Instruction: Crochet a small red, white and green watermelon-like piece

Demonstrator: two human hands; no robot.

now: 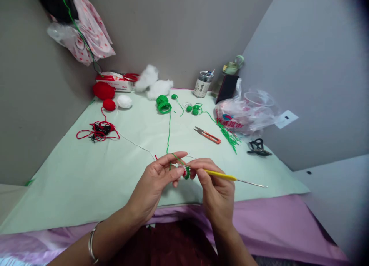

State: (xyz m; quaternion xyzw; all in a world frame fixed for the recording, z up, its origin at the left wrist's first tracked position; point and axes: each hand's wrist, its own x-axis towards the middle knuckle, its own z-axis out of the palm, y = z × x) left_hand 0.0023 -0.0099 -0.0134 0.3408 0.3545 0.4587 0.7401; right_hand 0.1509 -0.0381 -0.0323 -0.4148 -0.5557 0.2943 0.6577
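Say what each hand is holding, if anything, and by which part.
The right hand holds the crochet hook by its yellow handle, toward the working end. The left hand pinches the small green-and-red yarn piece by its left side.

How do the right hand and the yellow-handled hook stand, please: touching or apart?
Touching. The head view shows the right hand gripping the yellow-handled hook between thumb and fingers.
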